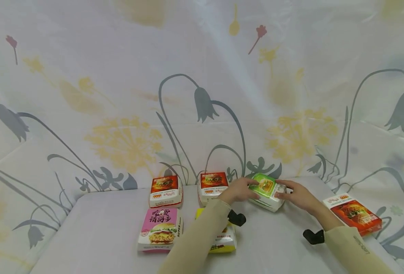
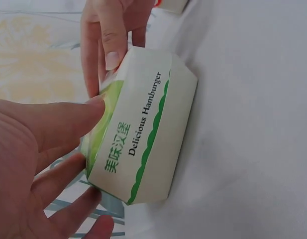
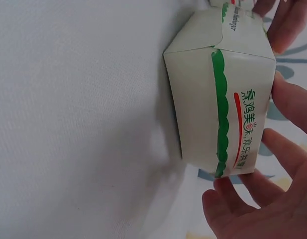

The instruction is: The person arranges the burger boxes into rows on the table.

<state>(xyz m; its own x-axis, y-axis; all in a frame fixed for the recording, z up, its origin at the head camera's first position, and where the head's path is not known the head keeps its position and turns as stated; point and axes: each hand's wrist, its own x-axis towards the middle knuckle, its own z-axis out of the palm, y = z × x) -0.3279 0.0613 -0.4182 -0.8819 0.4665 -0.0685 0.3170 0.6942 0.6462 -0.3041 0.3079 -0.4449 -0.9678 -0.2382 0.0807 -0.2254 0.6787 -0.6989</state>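
Note:
A green and white burger box (image 1: 264,190) sits near the back right of the table between both hands, its printed side reading "Delicious Hamburger" in the left wrist view. My left hand (image 1: 238,191) holds its left end, thumb on the top edge and fingers at the corner. At the opposite end my right hand (image 1: 298,196) holds the box, its thumb at the top edge and fingertips at a lower corner in the right wrist view. The box is turned at an angle, and its underside is hidden.
Two red burger boxes (image 1: 165,190) stand along the back. In front lie a pink box (image 1: 160,230) and a yellow box (image 1: 225,239), partly hidden by the left sleeve. Another red box (image 1: 354,213) is at the right edge. A flowered curtain (image 1: 202,95) hangs behind the table.

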